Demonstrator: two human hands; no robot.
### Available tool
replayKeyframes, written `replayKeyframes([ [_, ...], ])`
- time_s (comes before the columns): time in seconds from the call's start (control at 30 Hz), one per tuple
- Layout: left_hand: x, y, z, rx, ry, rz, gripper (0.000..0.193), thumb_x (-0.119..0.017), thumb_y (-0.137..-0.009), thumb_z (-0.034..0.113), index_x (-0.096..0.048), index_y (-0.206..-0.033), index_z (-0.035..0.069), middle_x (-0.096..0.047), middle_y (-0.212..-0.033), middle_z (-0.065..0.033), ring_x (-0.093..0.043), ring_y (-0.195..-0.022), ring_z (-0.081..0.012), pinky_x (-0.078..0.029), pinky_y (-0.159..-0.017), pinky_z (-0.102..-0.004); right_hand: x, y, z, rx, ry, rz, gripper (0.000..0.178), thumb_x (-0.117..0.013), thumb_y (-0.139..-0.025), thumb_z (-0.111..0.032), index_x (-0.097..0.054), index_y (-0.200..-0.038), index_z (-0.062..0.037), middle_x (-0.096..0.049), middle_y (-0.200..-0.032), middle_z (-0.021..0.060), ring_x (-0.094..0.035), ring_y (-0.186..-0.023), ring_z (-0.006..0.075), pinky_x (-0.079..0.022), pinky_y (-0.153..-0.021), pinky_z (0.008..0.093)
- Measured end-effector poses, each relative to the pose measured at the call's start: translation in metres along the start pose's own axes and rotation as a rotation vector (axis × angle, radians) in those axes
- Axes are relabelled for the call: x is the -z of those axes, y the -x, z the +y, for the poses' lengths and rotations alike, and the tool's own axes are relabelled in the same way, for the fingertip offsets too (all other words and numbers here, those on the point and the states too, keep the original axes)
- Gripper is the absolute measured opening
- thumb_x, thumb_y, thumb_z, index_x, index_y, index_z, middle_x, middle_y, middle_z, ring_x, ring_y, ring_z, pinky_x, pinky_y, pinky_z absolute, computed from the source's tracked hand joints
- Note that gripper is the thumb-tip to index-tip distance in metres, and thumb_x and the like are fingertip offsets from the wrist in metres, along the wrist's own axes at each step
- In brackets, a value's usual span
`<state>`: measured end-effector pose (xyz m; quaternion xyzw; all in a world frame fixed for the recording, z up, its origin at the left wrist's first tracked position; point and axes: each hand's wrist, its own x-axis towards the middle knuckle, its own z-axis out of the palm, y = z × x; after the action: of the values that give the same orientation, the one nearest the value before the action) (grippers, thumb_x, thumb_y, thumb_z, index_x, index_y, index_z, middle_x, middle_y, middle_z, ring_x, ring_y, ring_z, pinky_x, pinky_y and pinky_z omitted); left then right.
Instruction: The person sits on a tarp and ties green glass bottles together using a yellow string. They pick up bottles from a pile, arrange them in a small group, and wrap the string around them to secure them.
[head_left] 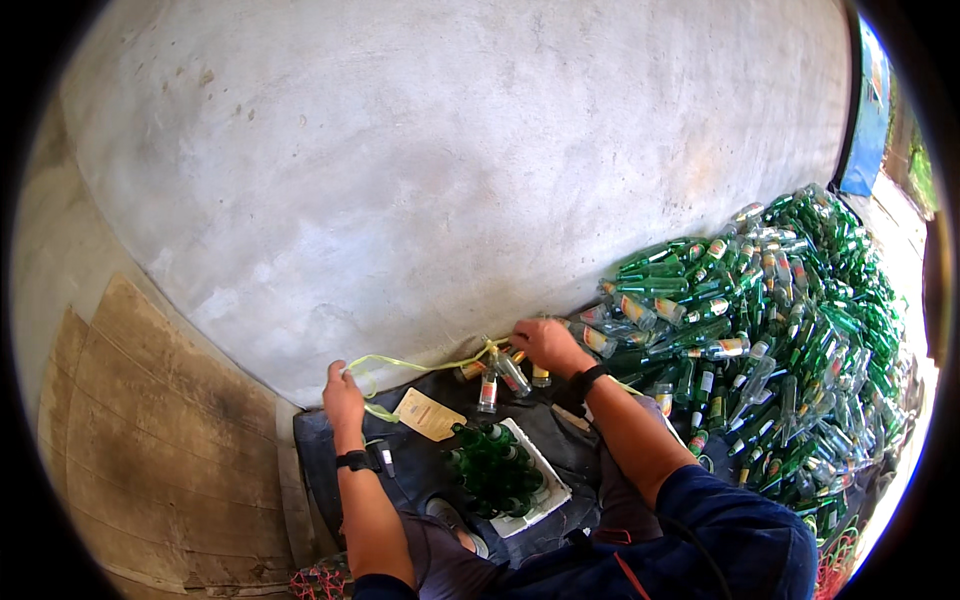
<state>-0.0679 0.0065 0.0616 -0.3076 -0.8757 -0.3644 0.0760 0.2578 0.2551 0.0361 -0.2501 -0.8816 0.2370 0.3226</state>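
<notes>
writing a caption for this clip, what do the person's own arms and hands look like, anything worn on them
The left hand and right hand are both gloveless. Each wrist has a dark band: the left wristband and the right wristband. The dark navy right sleeve leaves the forearm uncovered.

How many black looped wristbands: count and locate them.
2: one black looped wristband around the wrist below the left hand, another wristband around the wrist below the right hand; none seems hidden.
</notes>
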Motion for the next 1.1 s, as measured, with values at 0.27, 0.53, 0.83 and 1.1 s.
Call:
replayKeyframes([
  [0.27,-0.021,0.036,0.075,-0.271,0.072,-0.24,0.018,-0.053,-0.101,0.02,-0.064,-0.111,0.009,-0.073,-0.093,-0.0184,-0.069,-0.09,-0.0405,-0.052,-0.073,-0.0495,-0.05,0.012,-0.059,0.27,-0.185,-0.056,0.022,-0.061,-0.094,-0.026,-0.062,-0.091,-0.0043,-0.066,-0.083,0.0197,-0.064,-0.081,0.0425,-0.051,-0.071,0.0512],
  [0.53,-0.052,0.061,0.104,-0.339,0.476,-0.6,0.022,-0.055,-0.102,0.017,-0.067,-0.113,0.003,-0.073,-0.091,-0.0126,-0.069,-0.085,-0.0186,-0.052,-0.079,-0.0325,-0.055,0.019,-0.088,0.263,-0.265,-0.092,0.019,-0.063,-0.092,-0.022,-0.063,-0.098,-0.0041,-0.068,-0.088,0.0206,-0.065,-0.085,0.0425,-0.051,-0.074,0.0503],
  [0.83,-0.074,0.055,0.094,-0.209,0.516,-0.821,0.022,-0.049,-0.103,0.011,-0.067,-0.106,0.0,-0.067,-0.094,-0.0011,-0.057,-0.087,-0.0081,-0.048,-0.078,-0.0242,-0.054,0.023,-0.089,0.229,-0.262,-0.055,0.021,-0.065,-0.09,-0.018,-0.064,-0.107,-0.0061,-0.07,-0.091,0.0185,-0.067,-0.088,0.0406,-0.053,-0.075,0.0486],
  [1.1,-0.07,0.053,0.089,-0.221,0.533,-0.861,0.02,-0.053,-0.101,0.013,-0.066,-0.106,-0.002,-0.068,-0.095,-0.0013,-0.059,-0.08,-0.0086,-0.049,-0.072,-0.0263,-0.059,0.023,-0.093,-0.008,-0.281,-0.057,0.03,-0.07,-0.087,-0.019,-0.053,-0.102,0.0013,-0.066,-0.087,0.0285,-0.064,-0.087,0.048,-0.051,-0.074,0.0526],
])
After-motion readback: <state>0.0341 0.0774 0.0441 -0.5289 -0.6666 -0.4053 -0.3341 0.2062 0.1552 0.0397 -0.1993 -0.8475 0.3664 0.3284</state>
